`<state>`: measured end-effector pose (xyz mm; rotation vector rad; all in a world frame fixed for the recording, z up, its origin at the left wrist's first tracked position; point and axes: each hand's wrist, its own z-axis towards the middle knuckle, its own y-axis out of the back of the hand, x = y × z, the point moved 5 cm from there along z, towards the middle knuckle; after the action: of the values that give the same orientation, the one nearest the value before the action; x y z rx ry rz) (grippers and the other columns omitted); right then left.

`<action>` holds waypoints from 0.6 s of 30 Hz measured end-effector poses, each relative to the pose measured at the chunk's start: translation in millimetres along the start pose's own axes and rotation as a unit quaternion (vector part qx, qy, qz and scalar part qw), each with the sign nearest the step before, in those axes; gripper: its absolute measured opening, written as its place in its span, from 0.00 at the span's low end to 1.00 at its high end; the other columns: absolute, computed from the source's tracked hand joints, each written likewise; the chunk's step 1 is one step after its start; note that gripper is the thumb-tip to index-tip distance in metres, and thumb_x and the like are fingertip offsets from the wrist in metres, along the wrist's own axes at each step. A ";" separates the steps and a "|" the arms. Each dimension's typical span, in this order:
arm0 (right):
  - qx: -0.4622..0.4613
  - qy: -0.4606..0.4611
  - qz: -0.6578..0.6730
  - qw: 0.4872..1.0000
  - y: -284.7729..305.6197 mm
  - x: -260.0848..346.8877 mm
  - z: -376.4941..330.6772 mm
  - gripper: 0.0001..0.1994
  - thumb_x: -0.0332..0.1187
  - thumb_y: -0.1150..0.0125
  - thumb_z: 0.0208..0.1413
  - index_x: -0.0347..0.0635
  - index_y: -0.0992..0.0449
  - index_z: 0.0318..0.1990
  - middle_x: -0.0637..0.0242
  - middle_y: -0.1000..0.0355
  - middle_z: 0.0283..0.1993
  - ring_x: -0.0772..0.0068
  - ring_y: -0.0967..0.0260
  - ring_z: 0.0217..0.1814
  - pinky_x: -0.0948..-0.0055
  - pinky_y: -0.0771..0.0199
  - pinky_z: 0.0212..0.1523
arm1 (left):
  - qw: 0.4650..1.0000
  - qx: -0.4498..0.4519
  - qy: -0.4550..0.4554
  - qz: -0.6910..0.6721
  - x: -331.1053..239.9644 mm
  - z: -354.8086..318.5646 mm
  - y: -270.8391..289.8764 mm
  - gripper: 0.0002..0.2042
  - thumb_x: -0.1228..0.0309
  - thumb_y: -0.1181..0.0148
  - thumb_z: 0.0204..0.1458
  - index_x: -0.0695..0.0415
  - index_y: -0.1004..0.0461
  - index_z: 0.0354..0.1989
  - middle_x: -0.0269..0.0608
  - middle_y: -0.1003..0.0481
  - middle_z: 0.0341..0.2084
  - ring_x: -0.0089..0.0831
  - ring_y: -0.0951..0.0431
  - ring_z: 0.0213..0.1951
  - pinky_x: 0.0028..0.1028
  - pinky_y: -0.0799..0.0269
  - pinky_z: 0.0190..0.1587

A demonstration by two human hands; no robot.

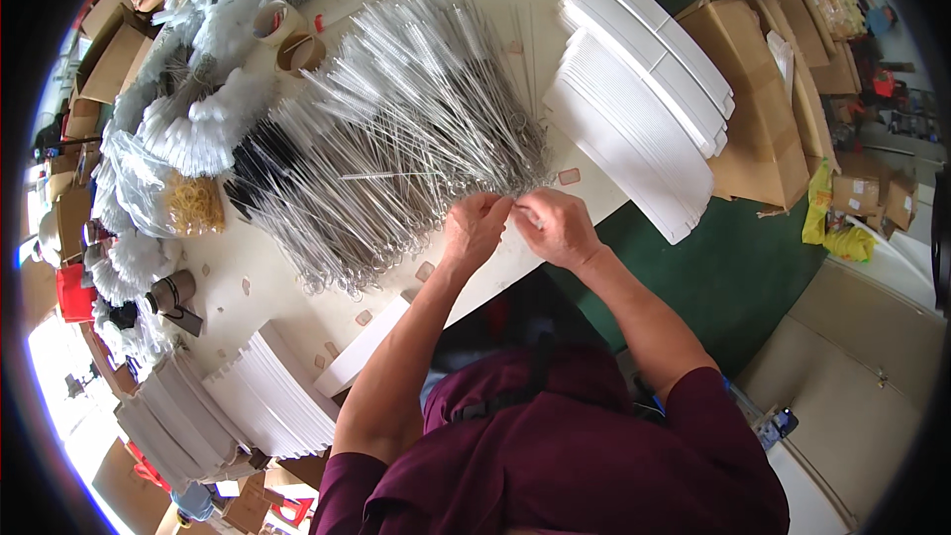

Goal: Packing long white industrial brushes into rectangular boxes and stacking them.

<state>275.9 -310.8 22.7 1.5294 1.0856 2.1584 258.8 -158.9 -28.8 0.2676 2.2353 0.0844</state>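
Hands, the left hand (474, 230) and the right hand (557, 228), are meeting at the near edge of a heap of wire-handled brushes (416, 79) lying on the white table (226, 309), their fingers curling inward nearly tip to tip; whether they are grasping a brush or some tiny piece, I cannot tell. Close two-handed fingerwork seems to be the step in hand, and the next move is probably calling for a precise pinch that avoids snagging the looped handle ends (523, 154).
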 end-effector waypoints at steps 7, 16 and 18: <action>-0.065 -0.107 -0.005 0.992 5.2 -33.6 15.7 0.10 0.29 0.32 0.54 0.41 0.23 0.43 0.58 0.21 0.36 0.55 0.21 0.36 0.59 0.21 0.35 | 0.997 -0.055 -0.031 0.054 11.3 5.6 -3.7 0.17 0.61 0.36 0.57 0.68 0.19 0.40 0.43 0.19 0.26 0.26 0.20 0.28 0.28 0.21 0.32; -0.068 -0.090 -0.013 0.994 -2.3 -43.1 24.5 0.10 0.31 0.32 0.57 0.39 0.22 0.45 0.59 0.22 0.38 0.58 0.23 0.30 0.64 0.22 0.32 | 0.973 -0.139 -0.096 0.157 -8.3 -2.6 -0.1 0.11 0.67 0.35 0.52 0.65 0.20 0.31 0.46 0.20 0.22 0.26 0.19 0.25 0.30 0.22 0.30; -0.057 -0.106 -0.018 0.993 2.1 -38.5 23.8 0.10 0.30 0.33 0.57 0.39 0.23 0.45 0.58 0.22 0.39 0.55 0.22 0.36 0.61 0.22 0.36 | 0.981 -0.114 -0.089 0.126 -6.7 -7.9 3.0 0.10 0.69 0.36 0.53 0.66 0.21 0.31 0.45 0.20 0.22 0.26 0.18 0.25 0.29 0.22 0.30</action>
<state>313.0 -325.8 1.5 1.6297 0.8970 1.9448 257.3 -157.1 -18.3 0.4145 1.9832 0.4331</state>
